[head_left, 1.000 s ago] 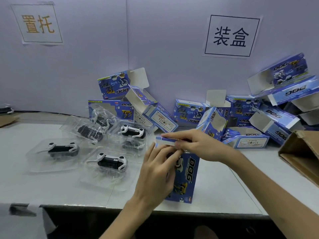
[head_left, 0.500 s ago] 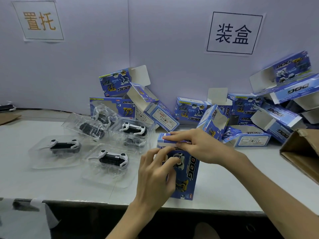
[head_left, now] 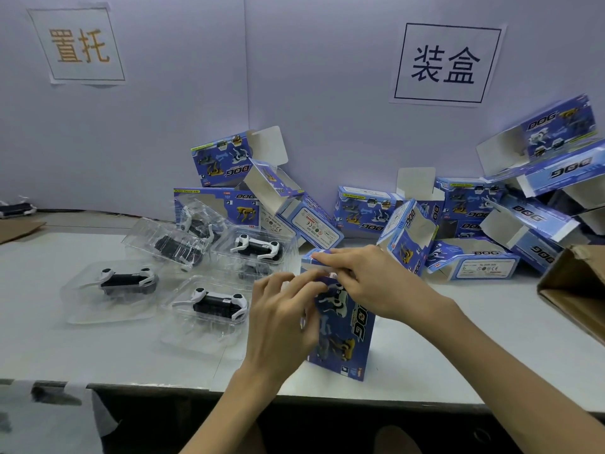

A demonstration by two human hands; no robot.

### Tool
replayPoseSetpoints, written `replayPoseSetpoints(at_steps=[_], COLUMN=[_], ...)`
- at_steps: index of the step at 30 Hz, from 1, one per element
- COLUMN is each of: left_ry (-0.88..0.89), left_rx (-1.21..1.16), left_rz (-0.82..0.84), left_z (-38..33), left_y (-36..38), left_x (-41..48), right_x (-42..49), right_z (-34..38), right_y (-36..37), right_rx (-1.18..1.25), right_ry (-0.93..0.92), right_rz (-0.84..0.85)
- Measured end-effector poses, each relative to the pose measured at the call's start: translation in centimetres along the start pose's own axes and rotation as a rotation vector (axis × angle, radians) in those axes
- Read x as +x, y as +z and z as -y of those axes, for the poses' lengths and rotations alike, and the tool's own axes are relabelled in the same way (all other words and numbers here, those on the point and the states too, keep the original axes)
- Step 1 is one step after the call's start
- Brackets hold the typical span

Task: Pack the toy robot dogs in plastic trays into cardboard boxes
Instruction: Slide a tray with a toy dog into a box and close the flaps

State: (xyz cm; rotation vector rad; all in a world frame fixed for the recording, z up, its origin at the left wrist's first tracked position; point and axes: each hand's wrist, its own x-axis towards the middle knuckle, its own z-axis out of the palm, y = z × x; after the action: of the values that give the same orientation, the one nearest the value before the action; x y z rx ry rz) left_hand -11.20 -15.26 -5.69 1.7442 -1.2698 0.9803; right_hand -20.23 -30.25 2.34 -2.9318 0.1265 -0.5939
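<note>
Looks like the closing-up step on one blue box [head_left: 347, 335], stood on end near the front edge of the table [head_left: 98, 352]. Gripped down its left side by the left hand [head_left: 281, 326], fingers curled round the edge and clamped on the card. Pinched at the top flap [head_left: 314, 258] by the right hand [head_left: 376, 283], index along the top and thumb tucked under, as far as can be made out. No view inside (so only guessing at a tray already loaded). Flap not tucked in yet, just folded partway over the opening.

Next up, probably: press the flap flat and slide its tongue into the slot without buckling the card, bracing the box with the left hand to stop a topple. Then reach left for another of the clear trays [head_left: 183, 335] holding toy dogs [head_left: 219, 304], lying just beside the box, and grab one from the pile of open boxes [head_left: 471, 217] at the back wall. Brown carton [head_left: 576, 290] off to the right, maybe for finished ones
</note>
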Motion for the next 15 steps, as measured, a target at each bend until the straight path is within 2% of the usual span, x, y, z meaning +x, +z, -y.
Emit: replayPoseSetpoints(at_steps=[3,6,9,12,15], left_ry=[-0.078,-0.098,-0.268,-0.509,-0.553], left_rx=[0.031,0.058,-0.120,-0.379,-0.502], left_rz=[-0.042,0.041,0.158,0.185,0.167], left_z=[1.1,2.4,2.8,1.1,-1.4], left_y=[-0.7,-0.9,-0.7,0.4,1.9], left_x=[0.8,0.1,-0.2,0.4,0.2], right_x=[0.6,0.6,0.4,0.4,-0.3], right_z=[-1.0,-2.0,-1.3,0.2,0.6], right_y=[-0.4,-1.3,-1.0,-0.6,-0.6], right_rx=[-0.045,-0.015,0.005,-0.051,-0.111], right_ry=[0.053,0.092,0.028,0.012,0.058], right_rz=[0.003,0.012,0.036,0.036,0.070])
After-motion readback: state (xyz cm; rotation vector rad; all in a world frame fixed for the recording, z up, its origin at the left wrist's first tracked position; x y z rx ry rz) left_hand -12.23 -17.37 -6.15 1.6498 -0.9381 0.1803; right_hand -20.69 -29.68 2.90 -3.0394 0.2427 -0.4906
